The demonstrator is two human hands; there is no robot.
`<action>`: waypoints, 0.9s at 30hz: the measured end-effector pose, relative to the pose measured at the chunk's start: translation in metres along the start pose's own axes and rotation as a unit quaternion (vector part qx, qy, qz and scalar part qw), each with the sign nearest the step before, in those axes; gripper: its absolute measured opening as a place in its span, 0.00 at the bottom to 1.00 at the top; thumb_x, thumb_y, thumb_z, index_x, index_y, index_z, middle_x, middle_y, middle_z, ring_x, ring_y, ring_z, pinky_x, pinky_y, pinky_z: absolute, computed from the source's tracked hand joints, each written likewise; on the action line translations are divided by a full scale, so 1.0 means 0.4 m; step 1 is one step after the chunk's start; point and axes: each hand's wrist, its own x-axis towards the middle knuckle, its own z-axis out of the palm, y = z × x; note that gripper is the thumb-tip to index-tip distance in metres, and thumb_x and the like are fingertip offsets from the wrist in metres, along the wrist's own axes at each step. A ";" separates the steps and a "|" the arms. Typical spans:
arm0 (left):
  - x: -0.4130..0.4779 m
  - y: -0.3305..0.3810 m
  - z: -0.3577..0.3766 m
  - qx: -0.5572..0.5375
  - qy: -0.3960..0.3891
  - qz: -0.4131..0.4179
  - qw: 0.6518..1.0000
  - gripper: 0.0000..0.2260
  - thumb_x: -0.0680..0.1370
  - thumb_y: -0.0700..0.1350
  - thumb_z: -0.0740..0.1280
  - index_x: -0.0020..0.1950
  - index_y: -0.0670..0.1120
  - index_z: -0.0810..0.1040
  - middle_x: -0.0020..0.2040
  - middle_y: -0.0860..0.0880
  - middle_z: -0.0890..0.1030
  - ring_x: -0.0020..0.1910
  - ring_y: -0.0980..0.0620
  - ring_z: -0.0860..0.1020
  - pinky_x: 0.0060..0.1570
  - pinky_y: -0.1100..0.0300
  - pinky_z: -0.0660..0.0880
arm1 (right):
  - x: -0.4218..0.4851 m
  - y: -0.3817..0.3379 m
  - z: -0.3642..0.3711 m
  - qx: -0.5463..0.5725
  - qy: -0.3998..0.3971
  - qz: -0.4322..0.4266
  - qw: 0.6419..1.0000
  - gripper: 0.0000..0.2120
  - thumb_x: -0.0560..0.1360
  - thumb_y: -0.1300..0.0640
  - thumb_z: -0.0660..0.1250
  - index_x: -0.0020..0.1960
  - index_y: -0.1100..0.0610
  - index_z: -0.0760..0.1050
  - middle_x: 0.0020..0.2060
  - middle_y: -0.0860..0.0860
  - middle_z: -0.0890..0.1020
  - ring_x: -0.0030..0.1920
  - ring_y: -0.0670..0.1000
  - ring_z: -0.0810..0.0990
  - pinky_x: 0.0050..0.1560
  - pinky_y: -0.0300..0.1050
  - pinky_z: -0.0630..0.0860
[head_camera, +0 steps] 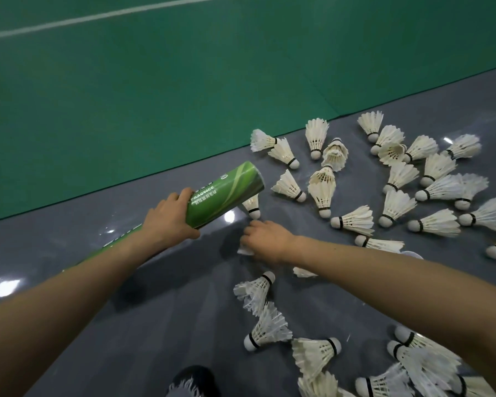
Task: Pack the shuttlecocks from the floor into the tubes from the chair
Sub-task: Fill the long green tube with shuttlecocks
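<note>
Plainly, the left hand [166,216] is clamped round the tube [226,193], thumb underneath and fingers over the top. The tube is a long green cylinder with paler green swirls and white lettering that includes the word PRACTICE. It is held tilted, with its far end raised toward the upper right and its near length running behind the left forearm. The right hand [265,242], just below that far end, has its fingers curled on a shuttlecock [245,250], of which only white feathers show. A second shuttlecock [253,209] sits partly hidden under the tube's end; whether it touches the tube cannot be told. Loose shuttlecocks [321,193], white-feathered with black-banded cork tips, lie scattered on the grey floor [155,310] to the right. Beyond is a green court mat [155,81] with a white line [98,17].
</note>
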 end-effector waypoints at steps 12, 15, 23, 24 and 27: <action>0.044 0.162 -0.031 -0.005 0.027 0.107 0.994 0.36 0.65 0.50 0.75 0.69 0.50 0.62 0.58 0.46 0.74 0.51 0.46 0.74 0.49 0.50 0.75 | -0.372 0.313 -0.109 0.495 0.390 0.370 0.683 0.13 0.78 0.51 0.64 0.45 0.62 0.75 0.35 0.52 0.75 0.39 0.50 0.73 0.52 0.60 0.76; 0.045 0.235 -0.030 -0.007 0.027 0.144 0.989 0.36 0.65 0.52 0.75 0.68 0.51 0.61 0.58 0.48 0.73 0.51 0.46 0.74 0.49 0.51 0.75 | -0.422 0.315 -0.142 0.536 0.428 0.328 0.650 0.08 0.79 0.56 0.64 0.49 0.61 0.76 0.38 0.51 0.77 0.44 0.50 0.75 0.59 0.60 0.74; 0.019 0.373 -0.026 -0.036 0.042 0.231 0.971 0.37 0.66 0.50 0.75 0.70 0.51 0.60 0.59 0.49 0.73 0.52 0.48 0.74 0.48 0.54 0.74 | -0.440 0.268 -0.166 0.652 0.299 0.251 0.650 0.20 0.81 0.44 0.53 0.55 0.56 0.78 0.51 0.51 0.83 0.54 0.48 0.81 0.61 0.41 0.75; 0.017 0.377 -0.028 -0.028 0.046 0.233 0.971 0.37 0.66 0.50 0.75 0.70 0.51 0.60 0.59 0.49 0.72 0.52 0.48 0.74 0.48 0.54 0.74 | -0.433 0.269 -0.167 0.670 0.273 0.244 0.646 0.27 0.79 0.37 0.51 0.59 0.57 0.77 0.53 0.52 0.83 0.56 0.48 0.80 0.63 0.42 0.74; 0.014 0.365 -0.031 -0.021 0.065 0.220 0.973 0.38 0.66 0.51 0.75 0.71 0.51 0.60 0.60 0.48 0.73 0.53 0.46 0.74 0.50 0.53 0.73 | -0.409 0.282 -0.170 0.688 0.197 0.207 0.667 0.42 0.70 0.27 0.44 0.67 0.55 0.73 0.59 0.53 0.81 0.62 0.48 0.77 0.67 0.47 0.69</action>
